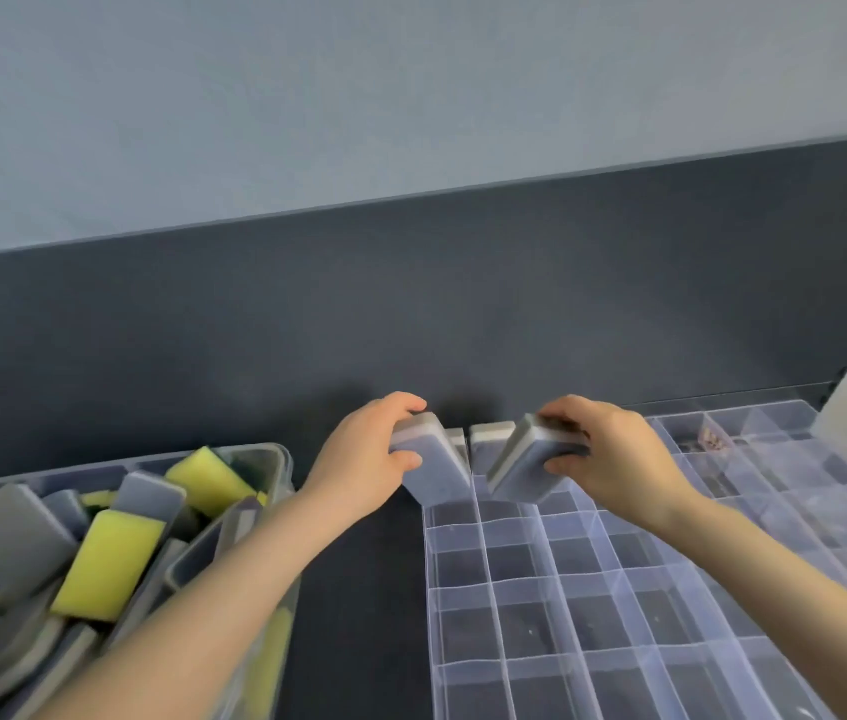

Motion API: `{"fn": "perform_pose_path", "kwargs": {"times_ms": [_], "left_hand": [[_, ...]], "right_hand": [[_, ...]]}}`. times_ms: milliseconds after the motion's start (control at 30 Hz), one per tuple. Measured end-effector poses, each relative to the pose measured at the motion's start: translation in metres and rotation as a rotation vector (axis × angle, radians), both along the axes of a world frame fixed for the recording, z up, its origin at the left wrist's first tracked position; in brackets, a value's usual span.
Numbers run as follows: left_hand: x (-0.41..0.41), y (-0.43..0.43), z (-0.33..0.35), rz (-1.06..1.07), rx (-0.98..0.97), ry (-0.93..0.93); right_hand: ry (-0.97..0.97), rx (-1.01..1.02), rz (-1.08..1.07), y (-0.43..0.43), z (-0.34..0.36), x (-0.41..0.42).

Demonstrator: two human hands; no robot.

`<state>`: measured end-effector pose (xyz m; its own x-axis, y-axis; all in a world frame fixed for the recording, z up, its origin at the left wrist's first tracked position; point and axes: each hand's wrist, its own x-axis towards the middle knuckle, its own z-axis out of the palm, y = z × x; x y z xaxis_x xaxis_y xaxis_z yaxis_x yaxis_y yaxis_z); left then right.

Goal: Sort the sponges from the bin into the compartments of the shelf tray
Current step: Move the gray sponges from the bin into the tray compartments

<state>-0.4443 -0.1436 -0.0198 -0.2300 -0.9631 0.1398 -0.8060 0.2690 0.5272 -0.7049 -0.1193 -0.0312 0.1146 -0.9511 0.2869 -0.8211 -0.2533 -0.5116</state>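
**Two grey sponges held over the far row of the tray**

Each sponge is best lowered on edge, squared to the clear dividers before it is let go, so that it slides into one compartment and does not bridge two. The tilt seen now should be taken out first: both sponges lean, their lower corners pointing toward the far end of the tray [556,589]. Since foam gives under pressure, a light grip is judged enough, and a gentle push from above should seat each piece beside those already standing there.

The left hand [364,459] is closed on a grey sponge [434,467], with the thumb on its near face and the fingers curled over its far top edge. The right hand [613,454] pinches a second grey sponge [527,467], fingertips on its upper edge and the thumb pressed to its lower side. The two sponges are held just above the tray's far left corner, close together but apart.

Both are rounded blocks of blue-grey foam with a paler grey layer along one face. Two more of the same kind [491,439] stand upright in the far row behind them. At the near left, the bin [283,459] holds many sponges in a loose heap, mostly grey, with some yellow ones [106,561] among them. Most compartments of the tray are seen to be unfilled.
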Motion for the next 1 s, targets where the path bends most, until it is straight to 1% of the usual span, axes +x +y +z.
{"fn": "perform_pose_path", "kwargs": {"times_ms": [233,600,800,1000], "left_hand": [[-0.007,-0.011,-0.018,-0.001,0.026,-0.027],[-0.012,-0.014,-0.042,-0.086,0.019,-0.119],[-0.015,-0.018,-0.045,-0.089,0.026,-0.087],[-0.017,-0.025,-0.046,-0.092,0.073,-0.067]], "right_hand": [[-0.005,-0.010,-0.004,-0.017,-0.025,0.006],[0.148,0.049,0.018,-0.019,-0.034,0.019],[0.207,0.106,0.058,-0.027,-0.032,0.025],[0.237,0.101,0.079,-0.030,-0.031,0.029]]}}
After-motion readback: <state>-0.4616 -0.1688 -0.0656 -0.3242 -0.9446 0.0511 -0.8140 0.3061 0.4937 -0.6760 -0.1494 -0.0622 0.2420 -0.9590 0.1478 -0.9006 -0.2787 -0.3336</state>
